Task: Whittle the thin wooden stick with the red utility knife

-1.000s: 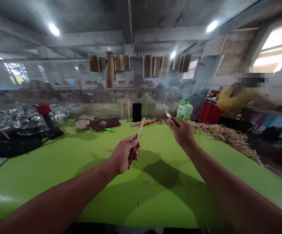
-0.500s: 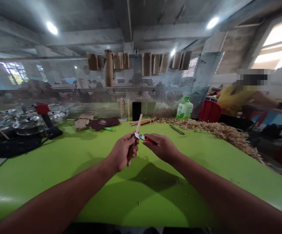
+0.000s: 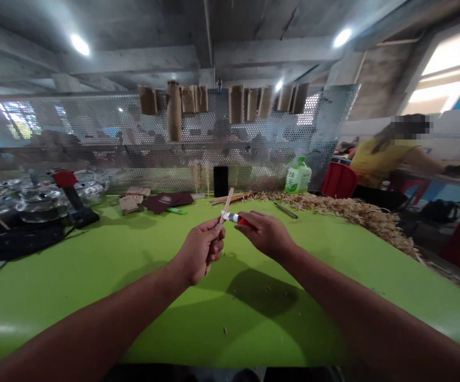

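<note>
My left hand point(image 3: 206, 245) is closed around a thin, pale wooden stick point(image 3: 229, 198), which tilts up and away from me above the table. In my right hand point(image 3: 268, 233) is a knife point(image 3: 233, 217) with a red handle, most of it hidden by the fingers. Its short, shiny blade points left and meets the stick just above my left thumb. The stick's lower part is covered by my left fingers.
Wood shavings point(image 3: 349, 212) lie heaped along the right and back of the green table point(image 3: 166, 313). Behind the hands are a dark phone point(image 3: 220, 181), a green bottle point(image 3: 298, 176) and a pen-like tool point(image 3: 286, 210). Metal pots point(image 3: 38, 200) stand left; a person in yellow point(image 3: 381, 156) sits right.
The knife and my right hand have shifted slightly up and forward, the blade moving a little along the stick. My left hand keeps its hold. The whole view has shifted slightly.
</note>
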Motion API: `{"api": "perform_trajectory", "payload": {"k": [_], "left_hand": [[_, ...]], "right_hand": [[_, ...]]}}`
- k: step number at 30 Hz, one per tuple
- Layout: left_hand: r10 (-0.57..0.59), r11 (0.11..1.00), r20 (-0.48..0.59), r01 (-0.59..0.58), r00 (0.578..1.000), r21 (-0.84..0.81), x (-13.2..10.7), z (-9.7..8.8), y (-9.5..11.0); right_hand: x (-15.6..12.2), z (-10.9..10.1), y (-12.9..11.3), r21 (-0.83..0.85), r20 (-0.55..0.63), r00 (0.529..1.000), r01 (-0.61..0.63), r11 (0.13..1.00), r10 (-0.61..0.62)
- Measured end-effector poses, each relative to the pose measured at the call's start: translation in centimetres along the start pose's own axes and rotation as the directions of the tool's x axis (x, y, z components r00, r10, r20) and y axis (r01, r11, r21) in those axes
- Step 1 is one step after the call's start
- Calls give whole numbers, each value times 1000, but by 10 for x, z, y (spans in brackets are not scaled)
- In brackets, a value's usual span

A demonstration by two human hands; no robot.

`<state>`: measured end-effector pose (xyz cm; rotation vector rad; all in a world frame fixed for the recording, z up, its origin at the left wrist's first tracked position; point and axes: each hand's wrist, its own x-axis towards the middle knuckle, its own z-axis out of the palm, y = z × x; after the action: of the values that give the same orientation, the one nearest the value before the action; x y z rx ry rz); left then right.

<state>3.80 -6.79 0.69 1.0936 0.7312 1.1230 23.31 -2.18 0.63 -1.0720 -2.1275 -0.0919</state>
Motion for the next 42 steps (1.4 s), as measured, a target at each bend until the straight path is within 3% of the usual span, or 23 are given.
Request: {"api": "perform_trajectory", "payload": {"k": [3, 5, 7, 8, 10, 13, 17, 21, 25, 37, 40, 42], "left_hand": [[-46, 997, 28, 44, 999, 65, -5, 3, -7], [-62, 995, 68, 57, 996, 80, -7, 4, -10], [-49, 998, 64, 46, 997, 45, -5, 5, -11], [-38, 999, 39, 37, 999, 21, -3, 5, -10], [-13, 1000, -31, 12, 999, -14, 2, 2, -8], [36, 999, -98, -39, 995, -36, 9, -4, -5], [44, 997, -98, -50, 994, -58, 12, -8, -5], [60, 996, -107, -66, 992, -53, 13, -7, -6], [61, 997, -94, -64, 994, -31, 15, -10, -10], [9, 1000, -106, -8, 994, 12, 3, -3, -5], [-28, 997, -94, 35, 995, 72, -2, 2, -8], [-64, 990, -35, 68, 997, 125, -5, 6, -11]], "right_hand": [[10, -15, 34, 43, -155, 963, -217, 975, 221], [15, -30, 61, 79, -278, 874, -393, 916, 398], [18, -40, 78, 75, -393, 798, -467, 881, 456], [17, -42, 81, 75, -419, 787, -467, 881, 453], [15, -37, 74, 88, -390, 829, -399, 913, 401], [8, -15, 43, 140, -199, 944, -237, 961, 262], [-1, 7, 7, 199, -45, 995, -76, 977, 87], [-5, 11, -4, 192, 55, 998, 18, 981, -29], [-5, 10, -5, 136, 99, 994, 31, 990, -44], [1, 3, 0, 1, -14, 1000, 16, 1000, -16], [10, -9, 27, 39, -133, 981, -141, 989, 145], [16, -21, 52, 95, -265, 902, -327, 940, 341]]}}
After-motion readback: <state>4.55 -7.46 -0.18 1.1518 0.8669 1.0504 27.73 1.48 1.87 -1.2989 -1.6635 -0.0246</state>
